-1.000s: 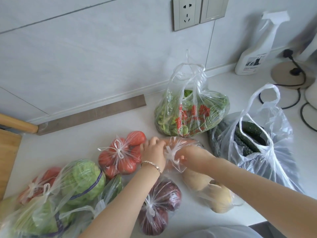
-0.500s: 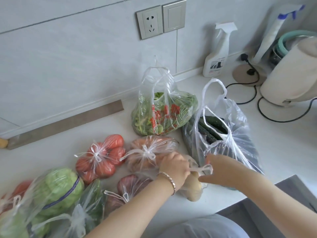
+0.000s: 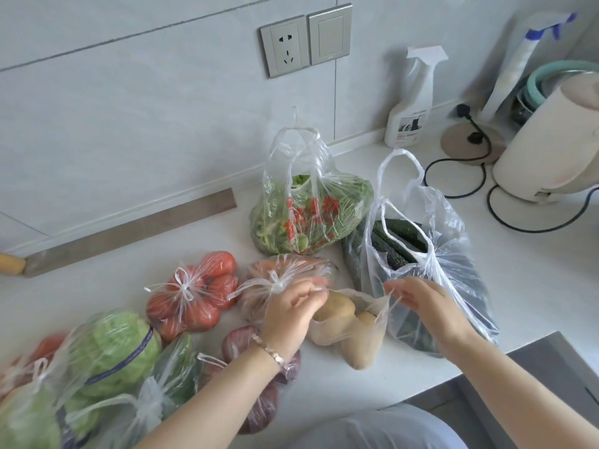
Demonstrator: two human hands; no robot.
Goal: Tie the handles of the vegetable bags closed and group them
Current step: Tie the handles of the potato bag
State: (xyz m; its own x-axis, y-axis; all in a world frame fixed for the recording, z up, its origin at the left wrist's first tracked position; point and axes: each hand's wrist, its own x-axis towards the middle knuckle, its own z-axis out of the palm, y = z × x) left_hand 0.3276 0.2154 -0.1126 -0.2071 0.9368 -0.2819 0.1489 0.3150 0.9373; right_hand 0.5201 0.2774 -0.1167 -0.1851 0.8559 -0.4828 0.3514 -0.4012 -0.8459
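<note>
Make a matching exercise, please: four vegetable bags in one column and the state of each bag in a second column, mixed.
Bags:
1. tomato bag
2. potato bag
3. cucumber bag
4. greens bag

States:
A. handles loose, mouth open, untouched
B. knotted, lying left of the hands
C. handles twisted upward, standing by the wall
D. open, one handle in each hand

Pairs: 1-B, 2-D, 3-A, 4-C

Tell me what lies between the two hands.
In the head view, the open clear potato bag lies between the left hand and right hand, each pinching a handle.
</note>
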